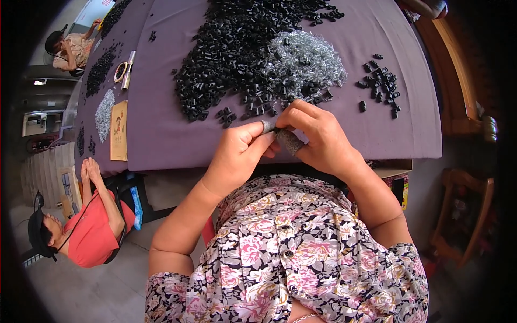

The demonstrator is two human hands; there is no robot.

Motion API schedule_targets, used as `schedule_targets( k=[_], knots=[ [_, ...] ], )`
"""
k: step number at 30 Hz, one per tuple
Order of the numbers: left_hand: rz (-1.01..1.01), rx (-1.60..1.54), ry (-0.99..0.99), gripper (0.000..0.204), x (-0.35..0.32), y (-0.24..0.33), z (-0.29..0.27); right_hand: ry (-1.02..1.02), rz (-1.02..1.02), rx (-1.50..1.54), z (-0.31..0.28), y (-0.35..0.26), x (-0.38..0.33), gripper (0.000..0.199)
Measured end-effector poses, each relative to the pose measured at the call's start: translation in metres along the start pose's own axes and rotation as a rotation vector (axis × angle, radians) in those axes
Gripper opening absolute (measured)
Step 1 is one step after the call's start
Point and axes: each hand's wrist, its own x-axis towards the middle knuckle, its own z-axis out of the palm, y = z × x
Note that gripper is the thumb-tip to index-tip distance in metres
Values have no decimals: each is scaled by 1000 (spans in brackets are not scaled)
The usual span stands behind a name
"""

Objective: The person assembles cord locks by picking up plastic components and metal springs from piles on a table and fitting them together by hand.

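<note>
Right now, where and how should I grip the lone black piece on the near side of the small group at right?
Probably by its left and right sides, coming from above on the near side with the right hand, once free. The black piece looks short, its longer axis running roughly away from you, and bare purple cloth surrounds it, with the small group beyond.

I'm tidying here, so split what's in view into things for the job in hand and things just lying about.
Apparently for the job: held dark piece, black pieces heap, silvery spring-like heap, smaller black cluster, grey finger wraps.

Apparently just lying about: tan packet, silvery bar.
</note>
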Motion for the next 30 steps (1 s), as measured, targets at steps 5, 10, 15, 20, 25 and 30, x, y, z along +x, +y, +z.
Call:
schedule_targets(
  k=[5, 10, 15, 20, 25, 30],
  knots=[
    [58, 62, 71, 23, -3, -1, 9, 109, -9, -49, 2, -9, -3, 35],
    [184, 64, 169, 13, 0, -12, 17, 130, 12, -106, 8, -8, -5, 30],
    [140, 32, 77, 24, -3, -3, 11, 131, 48, 2, 5, -11, -4, 26],
    [73, -142, 72, 17, -1, -6, 13, 137, -58, -126, 6, -11, -2, 31],
    [91, -78, 109, 13, -3, -14, 15, 110, -68, -139, 10, -8, -3, 22],
    [42, -275, 45, 22, 5, -29, 12, 34, 53, -99, 4, -9, -5, 23]
  ],
)
